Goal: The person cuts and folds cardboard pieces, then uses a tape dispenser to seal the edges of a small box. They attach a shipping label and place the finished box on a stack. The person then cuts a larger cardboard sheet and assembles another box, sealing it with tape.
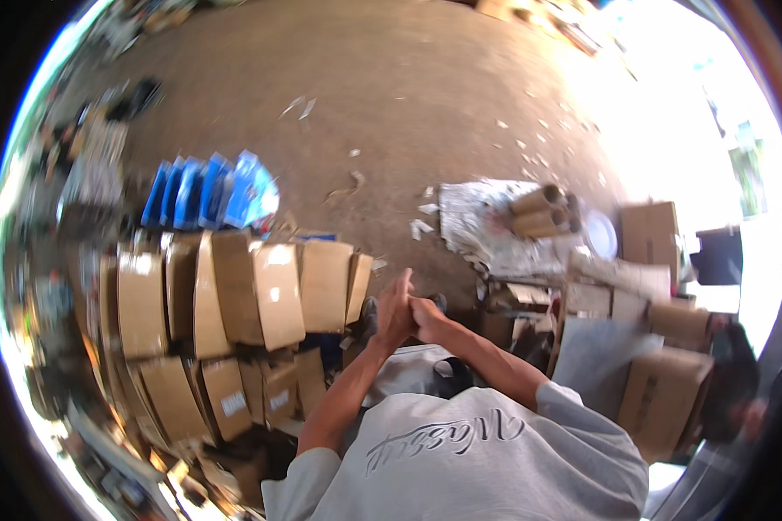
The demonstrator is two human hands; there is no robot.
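Observation:
My left hand [396,311] and my right hand [428,318] meet in front of my body, palms pressed against each other. No object shows between them. The fingers of the hand on the picture's left point away from me; those of the other are partly hidden behind it. Below them are my light grey shirt and my shoes on the brown floor [391,111]. Nearest to the hands, on the left, stand rows of cardboard boxes [326,286], several of them taped.
Blue packages [189,194] stand in a row behind the boxes. To the right, cardboard tubes [539,211] lie on crumpled silvery sheeting [472,228]. More cartons [665,397] and a grey panel [593,355] are at the right. Paper scraps litter the floor.

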